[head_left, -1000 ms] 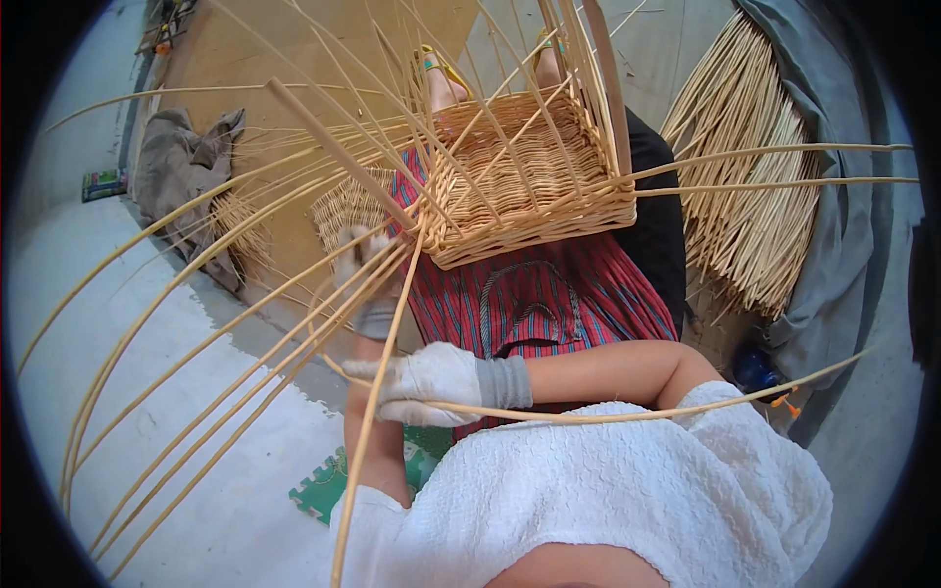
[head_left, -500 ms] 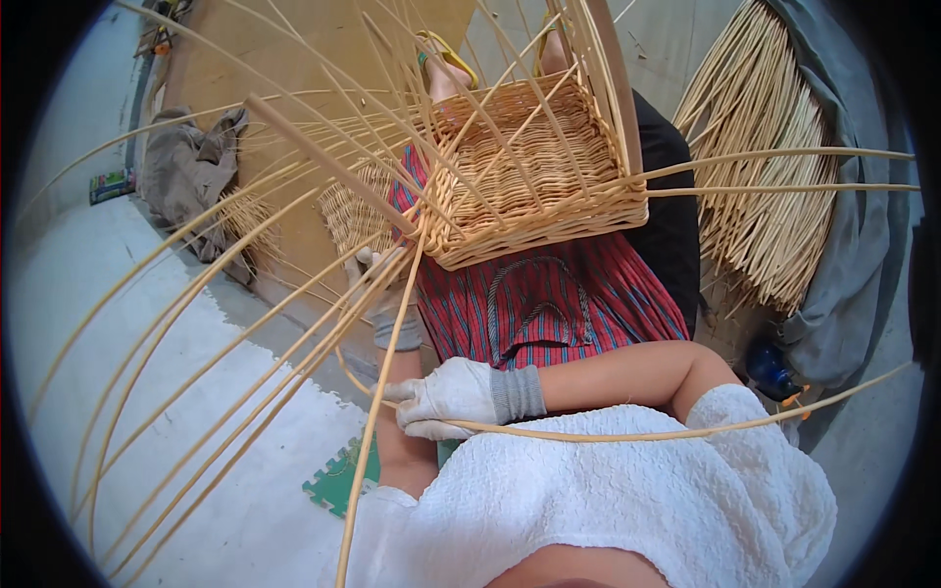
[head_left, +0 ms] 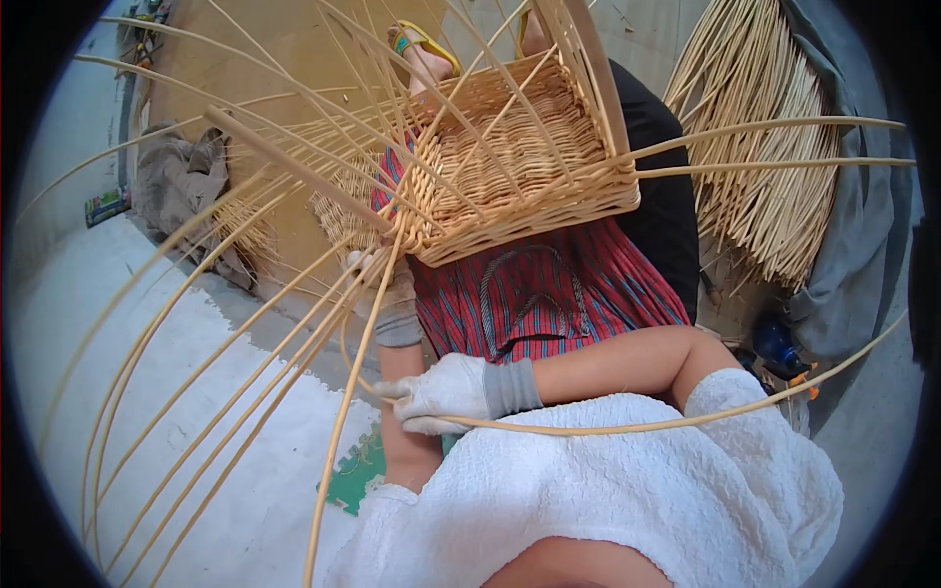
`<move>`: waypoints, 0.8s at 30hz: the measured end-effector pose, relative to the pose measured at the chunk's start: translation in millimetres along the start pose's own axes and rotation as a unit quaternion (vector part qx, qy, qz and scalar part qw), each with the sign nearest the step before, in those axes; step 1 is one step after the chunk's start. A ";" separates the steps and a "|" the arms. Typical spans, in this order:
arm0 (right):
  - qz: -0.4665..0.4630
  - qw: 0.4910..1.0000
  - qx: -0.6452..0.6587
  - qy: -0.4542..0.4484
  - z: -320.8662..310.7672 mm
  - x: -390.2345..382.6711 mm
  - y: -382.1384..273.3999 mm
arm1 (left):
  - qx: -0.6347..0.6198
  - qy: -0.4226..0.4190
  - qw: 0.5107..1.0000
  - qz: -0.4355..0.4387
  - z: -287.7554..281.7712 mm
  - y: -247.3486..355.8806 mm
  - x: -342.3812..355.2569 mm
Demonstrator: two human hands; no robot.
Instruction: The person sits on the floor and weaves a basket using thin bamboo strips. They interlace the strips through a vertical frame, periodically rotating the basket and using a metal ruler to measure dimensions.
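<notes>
- At the far left, we see a small green packet (head_left: 106, 207) near a crumpled grey cloth (head_left: 181, 181), with a sheaf of thin rods (head_left: 245, 230) just beside the cloth.
- Among long wicker rods (head_left: 339, 419) fanning out leftward, we note a thick wooden stake (head_left: 298, 168) slanting up and left from the basket's near left corner.
- Right of these we find a woven wicker panel (head_left: 338, 206) and, lower down, a green foam mat (head_left: 358, 472) with a notched edge.
- The left hand (head_left: 371, 277), gloved, is at the rods just below that corner; they partly cover its fingers, so we cannot tell whether it grasps any.
- The right hand (head_left: 443, 389), also gloved, is closed around 1 pale working rod (head_left: 588, 431), which loops up toward the left hand and sweeps right in front of the white top (head_left: 588, 490).
- In the upper centre we place the rectangular wicker basket (head_left: 520, 147), tilted on the lap over a red striped garment (head_left: 549, 304); a yellow sandal (head_left: 431, 44) shows beyond it.
- From its right corner, 2 side rods (head_left: 774, 164) extend over a large wicker bundle (head_left: 760, 157).
- At the far right, we see a blue bottle (head_left: 777, 343) beside a grey sheet (head_left: 863, 216).
</notes>
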State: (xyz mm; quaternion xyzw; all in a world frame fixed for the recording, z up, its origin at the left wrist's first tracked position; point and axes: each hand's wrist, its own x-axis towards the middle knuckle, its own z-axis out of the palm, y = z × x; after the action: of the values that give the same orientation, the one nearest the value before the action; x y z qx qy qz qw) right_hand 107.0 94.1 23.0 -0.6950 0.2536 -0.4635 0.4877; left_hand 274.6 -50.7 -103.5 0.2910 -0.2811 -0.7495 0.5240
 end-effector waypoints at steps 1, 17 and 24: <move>0.002 1.000 -0.016 -0.019 3.4 -1.9 6.3 | -0.010 -0.008 1.000 -0.008 0.0 -3.7 4.1; 0.010 1.000 -0.007 0.022 -88.0 -39.4 -34.4 | 0.359 0.106 0.919 0.126 84.0 -42.2 4.8; 0.046 0.998 0.020 0.047 -141.2 -57.4 -65.8 | 0.542 0.166 0.824 0.008 58.3 -52.0 -39.4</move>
State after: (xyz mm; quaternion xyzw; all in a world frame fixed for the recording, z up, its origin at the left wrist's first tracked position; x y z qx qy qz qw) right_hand -50.8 103.9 73.6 -0.6505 0.2981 -0.4777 0.5098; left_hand 210.8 8.7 -96.5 0.6458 -0.5533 -0.4127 0.3262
